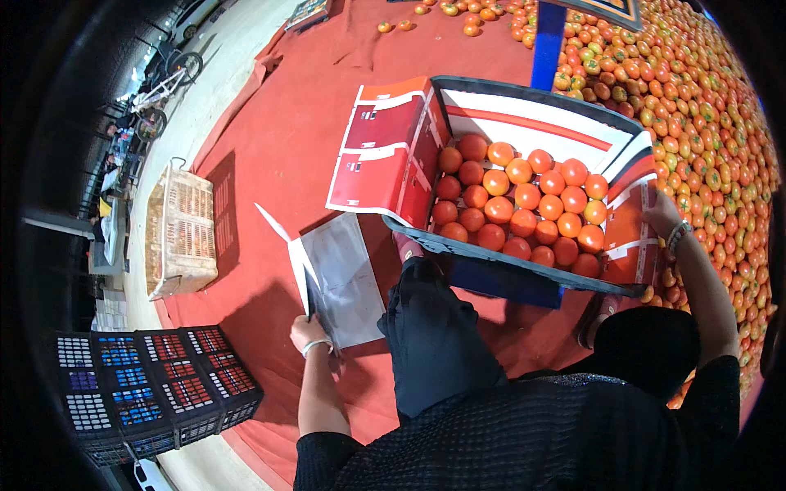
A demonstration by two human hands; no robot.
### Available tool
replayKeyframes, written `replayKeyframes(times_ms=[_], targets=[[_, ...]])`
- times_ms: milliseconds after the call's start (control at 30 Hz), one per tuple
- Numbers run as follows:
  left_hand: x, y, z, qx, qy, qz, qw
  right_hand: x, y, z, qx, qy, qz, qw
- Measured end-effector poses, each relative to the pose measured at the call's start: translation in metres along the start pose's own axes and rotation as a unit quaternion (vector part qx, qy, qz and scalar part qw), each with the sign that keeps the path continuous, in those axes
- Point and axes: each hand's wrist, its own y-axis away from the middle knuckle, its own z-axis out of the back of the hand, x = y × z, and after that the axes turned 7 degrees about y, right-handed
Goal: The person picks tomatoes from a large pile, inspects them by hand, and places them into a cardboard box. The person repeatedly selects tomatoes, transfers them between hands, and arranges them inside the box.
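My left hand (310, 334) grips the near-left edge of a stack of paper sheets (350, 282); one white sheet (299, 267) is lifted and bent up along that edge. Over at the crate's right end, my right hand (663, 213) rests against the printed paper liner (625, 218); its fingertips are partly hidden. The dark-rimmed crate (534, 92) is lined with printed paper, and a red flap (374, 153) hangs out over its left end. Red-orange tomatoes (523, 222) lie in rows inside. Beneath the crate shows a blue support (503, 282).
A large heap of tomatoes (706, 153) lies to the right, with a blue post (548, 46) at its edge. Left are a pale plastic crate (190, 227) and stacked black crates (153, 374). Red cloth (295, 135) covers the ground; a bicycle (163, 92) stands beyond.
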Motion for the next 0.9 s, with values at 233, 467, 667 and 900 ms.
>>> replayKeyframes(times_ms=[233,467,667,900], targets=[[0.004,0.046,-0.037,0.077,0.096,0.018,0.992,0.029,0.007,0.006,0.062,0.049,-0.025,0.997],[-0.016,0.041,-0.016,0.005,0.049,0.015,0.999,-0.006,0.004,-0.003,-0.035,-0.027,-0.018,0.999],[-0.044,0.012,0.094,-0.270,0.011,-0.112,0.956,-0.019,-0.005,-0.020,-0.031,-0.029,-0.006,0.999],[-0.213,0.084,0.161,-0.302,0.152,-0.529,0.778,0.006,0.011,-0.003,-0.011,-0.049,0.060,0.997]])
